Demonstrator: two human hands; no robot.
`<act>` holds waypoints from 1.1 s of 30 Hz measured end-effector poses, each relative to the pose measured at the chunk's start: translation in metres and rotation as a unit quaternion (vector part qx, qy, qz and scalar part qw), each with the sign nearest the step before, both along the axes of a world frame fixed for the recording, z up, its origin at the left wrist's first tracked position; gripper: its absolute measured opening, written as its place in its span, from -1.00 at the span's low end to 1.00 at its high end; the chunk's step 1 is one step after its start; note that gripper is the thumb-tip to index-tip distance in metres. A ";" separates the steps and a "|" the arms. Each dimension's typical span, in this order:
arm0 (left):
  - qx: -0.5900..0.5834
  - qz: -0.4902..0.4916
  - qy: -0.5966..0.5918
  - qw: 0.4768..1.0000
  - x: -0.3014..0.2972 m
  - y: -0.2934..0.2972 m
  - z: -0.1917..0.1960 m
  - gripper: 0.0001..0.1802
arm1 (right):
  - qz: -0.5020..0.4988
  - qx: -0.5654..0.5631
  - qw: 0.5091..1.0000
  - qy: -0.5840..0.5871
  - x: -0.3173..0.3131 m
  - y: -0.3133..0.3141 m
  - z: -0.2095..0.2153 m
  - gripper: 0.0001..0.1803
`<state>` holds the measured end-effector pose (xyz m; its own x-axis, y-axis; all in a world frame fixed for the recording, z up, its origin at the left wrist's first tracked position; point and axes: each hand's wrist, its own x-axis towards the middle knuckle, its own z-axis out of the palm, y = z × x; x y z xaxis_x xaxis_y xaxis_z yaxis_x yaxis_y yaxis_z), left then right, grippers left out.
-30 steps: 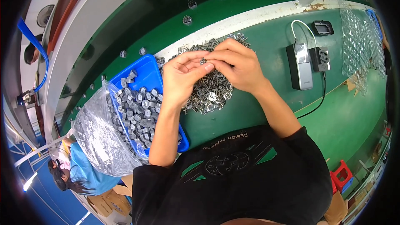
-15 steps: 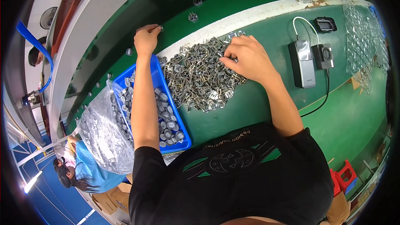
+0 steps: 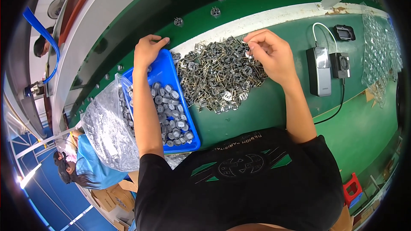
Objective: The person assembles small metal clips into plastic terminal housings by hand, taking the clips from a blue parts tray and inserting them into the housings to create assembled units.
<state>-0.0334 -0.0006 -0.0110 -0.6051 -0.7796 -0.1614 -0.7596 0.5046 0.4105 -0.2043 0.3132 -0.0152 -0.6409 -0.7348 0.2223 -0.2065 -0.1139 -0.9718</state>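
Observation:
A heap of small grey metal clips (image 3: 218, 79) lies on the green bench. My right hand (image 3: 269, 53) hovers over the heap's far right edge, its fingertips pinched on one clip. A blue tray (image 3: 193, 139) full of round grey parts stands left of the heap. Across that tray stretches my left arm, with my left hand (image 3: 147, 51) at the tray's far end by the white strip (image 3: 274, 17). Its fingers are curled, and whether they hold anything is hidden.
Behind the white strip a dark green belt (image 3: 141, 21) carries small parts spaced apart. A clear plastic bag (image 3: 102, 124) of parts lies left of the tray. A grey box (image 3: 319, 70), a black device (image 3: 340, 64) and clear blister sheets (image 3: 379, 51) sit right. Another person (image 3: 81, 167) is lower left.
One second ago both hands were joined over the heap. My left hand then reached out to the belt's edge and stays near it; my right hand moved to the heap's far right edge.

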 end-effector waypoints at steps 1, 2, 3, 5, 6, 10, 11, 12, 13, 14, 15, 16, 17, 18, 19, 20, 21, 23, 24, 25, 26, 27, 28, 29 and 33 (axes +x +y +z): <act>0.001 0.000 0.002 1.000 -0.001 0.001 0.000 -0.49 | 0.022 -0.040 0.989 -0.143 0.001 0.001 -0.001 -0.91; -0.002 -0.004 -0.018 1.000 -0.004 0.001 -0.001 -0.50 | 0.036 -0.061 0.982 -0.174 0.000 0.001 -0.003 -0.90; -0.006 -0.008 -0.039 0.999 -0.006 0.002 -0.001 -0.51 | 0.035 -0.060 0.983 -0.172 -0.001 0.000 -0.003 -0.90; 0.005 -0.016 -0.012 1.000 -0.004 -0.002 -0.005 -0.54 | 0.076 -0.087 0.947 -0.300 -0.002 -0.001 -0.003 -0.90; 0.015 -0.021 0.012 1.000 -0.004 -0.004 -0.007 -0.57 | 0.096 -0.100 0.933 -0.333 -0.002 -0.001 -0.005 -0.89; 0.108 -0.042 0.187 0.975 -0.011 0.032 0.001 -0.61 | 0.078 -0.106 0.923 -0.362 0.003 -0.004 0.002 -0.87; 0.177 -0.068 0.249 0.950 -0.013 0.045 0.002 -0.64 | 0.082 -0.109 0.917 -0.374 0.003 -0.004 0.001 -0.86; 0.178 -0.084 0.257 0.946 -0.015 0.059 0.005 -0.64 | 0.086 -0.112 0.912 -0.386 0.003 -0.004 -0.001 -0.84; 0.177 -0.098 0.266 0.942 -0.018 0.075 0.012 -0.64 | 0.088 -0.110 0.911 -0.387 0.003 -0.004 -0.003 -0.84; 0.205 -0.109 0.276 0.933 -0.022 0.089 0.015 -0.64 | 0.090 -0.114 0.915 -0.375 0.003 -0.004 -0.008 -0.83; 0.232 -0.119 0.284 0.923 -0.025 0.103 0.018 -0.63 | 0.092 -0.118 0.919 -0.363 0.002 -0.003 -0.012 -0.81; 0.229 -0.144 0.276 0.922 -0.030 0.117 0.027 -0.62 | 0.091 -0.117 0.919 -0.364 0.000 -0.001 -0.015 -0.81; 0.236 -0.145 0.262 0.925 -0.028 0.124 0.027 -0.60 | 0.112 -0.111 0.932 -0.327 -0.002 -0.001 -0.017 -0.80; 0.242 -0.149 0.281 0.917 -0.026 0.132 0.027 -0.61 | 0.133 -0.105 0.942 -0.288 -0.002 -0.001 -0.017 -0.78; 0.250 -0.156 0.299 0.908 -0.027 0.140 0.025 -0.61 | 0.133 -0.104 0.942 -0.289 0.002 -0.003 -0.015 -0.78; 0.278 -0.155 0.315 0.894 -0.027 0.145 0.025 -0.59 | 0.108 -0.119 0.949 -0.271 0.008 -0.007 -0.009 -0.76; 0.279 -0.155 0.314 0.894 -0.028 0.149 0.023 -0.59 | 0.083 -0.135 0.954 -0.254 0.011 -0.008 -0.006 -0.74; 0.301 -0.164 0.346 0.874 -0.028 0.156 0.019 -0.56 | 0.062 -0.110 0.971 -0.204 0.010 -0.007 -0.003 -0.72; 0.311 -0.164 0.341 0.872 -0.027 0.157 0.018 -0.54 | 0.040 -0.085 0.984 -0.152 0.011 -0.007 -0.003 -0.69; 0.311 -0.163 0.341 0.872 -0.027 0.158 0.018 -0.54 | 0.040 -0.085 0.984 -0.152 0.011 -0.007 -0.003 -0.69; 0.316 -0.176 0.334 0.870 -0.027 0.158 0.018 -0.53 | 0.014 -0.079 0.988 -0.131 0.012 -0.006 -0.003 -0.69; 0.321 -0.189 0.328 0.868 -0.027 0.158 0.018 -0.53 | -0.012 -0.074 0.991 -0.110 0.013 -0.006 -0.003 -0.69; 0.320 -0.187 0.328 0.869 -0.026 0.158 0.018 -0.53 | -0.010 -0.074 0.991 -0.110 0.013 -0.006 -0.007 -0.69; 0.324 -0.192 0.329 0.866 -0.026 0.158 0.017 -0.53 | -0.005 -0.062 0.996 -0.063 0.012 -0.004 -0.013 -0.71; 0.351 -0.192 0.321 0.858 -0.025 0.162 0.019 -0.52 | -0.008 -0.088 0.987 0.136 0.013 -0.007 -0.010 -0.79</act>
<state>-0.0588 0.1614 0.0082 -0.9360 -0.3490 -0.0466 -0.0955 0.1241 0.9877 -0.1916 0.3059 -0.0248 -0.5512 -0.6605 0.5098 -0.4592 -0.2699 -0.8463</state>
